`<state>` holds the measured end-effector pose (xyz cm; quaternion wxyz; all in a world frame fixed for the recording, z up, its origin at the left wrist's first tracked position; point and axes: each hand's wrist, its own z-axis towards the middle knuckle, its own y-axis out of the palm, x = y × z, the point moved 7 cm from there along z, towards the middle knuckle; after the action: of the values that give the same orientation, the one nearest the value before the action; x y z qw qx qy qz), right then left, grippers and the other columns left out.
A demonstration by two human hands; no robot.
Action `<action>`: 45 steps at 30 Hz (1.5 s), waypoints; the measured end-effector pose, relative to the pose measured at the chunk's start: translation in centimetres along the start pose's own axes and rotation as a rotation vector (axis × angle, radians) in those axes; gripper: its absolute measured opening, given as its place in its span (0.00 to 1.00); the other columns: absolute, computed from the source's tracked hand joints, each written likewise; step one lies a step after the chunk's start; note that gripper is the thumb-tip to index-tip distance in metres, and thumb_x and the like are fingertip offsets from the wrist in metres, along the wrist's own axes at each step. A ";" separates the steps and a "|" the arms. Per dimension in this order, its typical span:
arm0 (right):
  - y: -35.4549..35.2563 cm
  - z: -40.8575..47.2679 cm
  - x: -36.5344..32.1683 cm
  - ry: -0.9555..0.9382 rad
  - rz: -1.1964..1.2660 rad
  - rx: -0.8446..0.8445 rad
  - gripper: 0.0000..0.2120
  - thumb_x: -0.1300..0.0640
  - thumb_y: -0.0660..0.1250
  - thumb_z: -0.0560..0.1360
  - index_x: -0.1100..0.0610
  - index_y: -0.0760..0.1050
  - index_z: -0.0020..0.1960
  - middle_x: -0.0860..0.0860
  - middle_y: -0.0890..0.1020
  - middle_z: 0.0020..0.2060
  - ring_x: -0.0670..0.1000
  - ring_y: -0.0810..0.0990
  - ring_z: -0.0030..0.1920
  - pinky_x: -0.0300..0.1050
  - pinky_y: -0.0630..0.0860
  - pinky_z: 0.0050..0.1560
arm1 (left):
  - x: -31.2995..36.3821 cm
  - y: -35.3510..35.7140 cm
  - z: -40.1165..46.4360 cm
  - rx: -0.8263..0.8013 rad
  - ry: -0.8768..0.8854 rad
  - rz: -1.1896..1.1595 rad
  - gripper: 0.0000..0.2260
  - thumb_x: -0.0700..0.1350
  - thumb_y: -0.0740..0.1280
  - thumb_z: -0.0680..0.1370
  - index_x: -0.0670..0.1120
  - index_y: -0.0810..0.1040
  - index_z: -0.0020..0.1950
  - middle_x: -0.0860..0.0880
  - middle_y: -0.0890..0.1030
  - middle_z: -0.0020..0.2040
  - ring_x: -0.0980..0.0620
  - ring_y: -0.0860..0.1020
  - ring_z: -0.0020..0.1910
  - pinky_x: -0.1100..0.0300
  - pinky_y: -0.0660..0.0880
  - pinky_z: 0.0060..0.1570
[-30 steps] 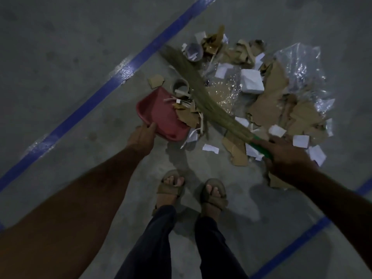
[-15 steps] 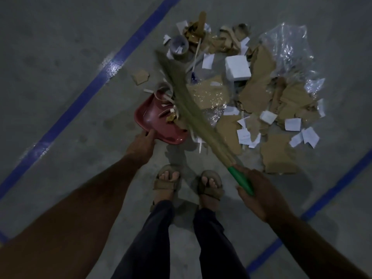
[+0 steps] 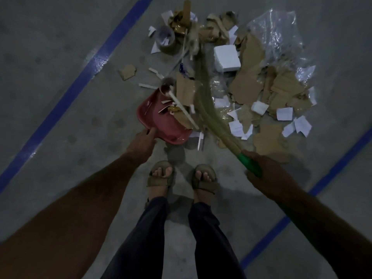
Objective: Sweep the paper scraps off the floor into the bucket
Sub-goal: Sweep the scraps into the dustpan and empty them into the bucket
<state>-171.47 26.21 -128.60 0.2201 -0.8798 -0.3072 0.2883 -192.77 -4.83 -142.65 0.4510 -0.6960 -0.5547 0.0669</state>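
A pile of torn cardboard and white paper scraps (image 3: 259, 97) lies on the grey floor ahead of my feet. My left hand (image 3: 144, 142) grips the near edge of a red dustpan (image 3: 161, 122), which rests on the floor at the pile's left side and holds a few scraps and a white stick. My right hand (image 3: 267, 174) is closed on the green handle of a grass broom (image 3: 205, 101). Its blurred bristles reach from the handle up into the pile, just right of the dustpan. No bucket is in view.
Crumpled clear plastic (image 3: 275, 41) lies at the pile's far right, a white block (image 3: 226, 58) and a tape roll (image 3: 167, 40) among the scraps. Blue floor lines (image 3: 66, 97) run diagonally on the left and at the lower right. My sandalled feet (image 3: 182, 178) stand just behind the dustpan.
The broom's bristles have swung from over the dustpan to the right and further into the pile. A cardboard piece and a white stick now lie at the dustpan's mouth. My left hand kept its hold.
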 end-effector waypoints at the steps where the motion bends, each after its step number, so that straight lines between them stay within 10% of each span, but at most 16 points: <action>1: 0.3 0.0 -0.3 -0.012 0.033 -0.009 0.29 0.54 0.70 0.77 0.45 0.64 0.75 0.52 0.77 0.52 0.47 0.78 0.45 0.51 0.79 0.46 | 0.4 0.1 0.2 0.009 0.009 -0.003 0.12 0.38 0.67 0.77 0.42 0.68 0.58 0.36 0.74 0.53 0.34 0.76 0.47 0.46 0.72 0.43; 20: 6.5 -9.0 -0.3 -0.103 0.242 0.086 0.33 0.55 0.71 0.72 0.38 0.65 0.73 0.49 0.78 0.56 0.48 0.78 0.52 0.51 0.78 0.51 | 5.5 0.3 -4.8 0.190 -0.051 -0.034 0.20 0.39 0.63 0.80 0.49 0.64 0.70 0.42 0.71 0.61 0.43 0.72 0.55 0.49 0.75 0.50; 45: -4.0 -46.8 -7.7 -0.206 0.061 0.450 0.22 0.47 0.63 0.81 0.43 0.65 0.73 0.46 0.74 0.51 0.45 0.76 0.44 0.43 0.76 0.41 | 26.4 -22.4 -38.7 0.562 0.032 -0.071 0.16 0.40 0.61 0.81 0.48 0.67 0.68 0.41 0.74 0.56 0.46 0.73 0.52 0.56 0.72 0.45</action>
<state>-148.04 14.09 -88.99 0.3691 -0.7835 -0.2295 0.4441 -175.83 -4.80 -93.63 0.6371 -0.5248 -0.5311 0.1912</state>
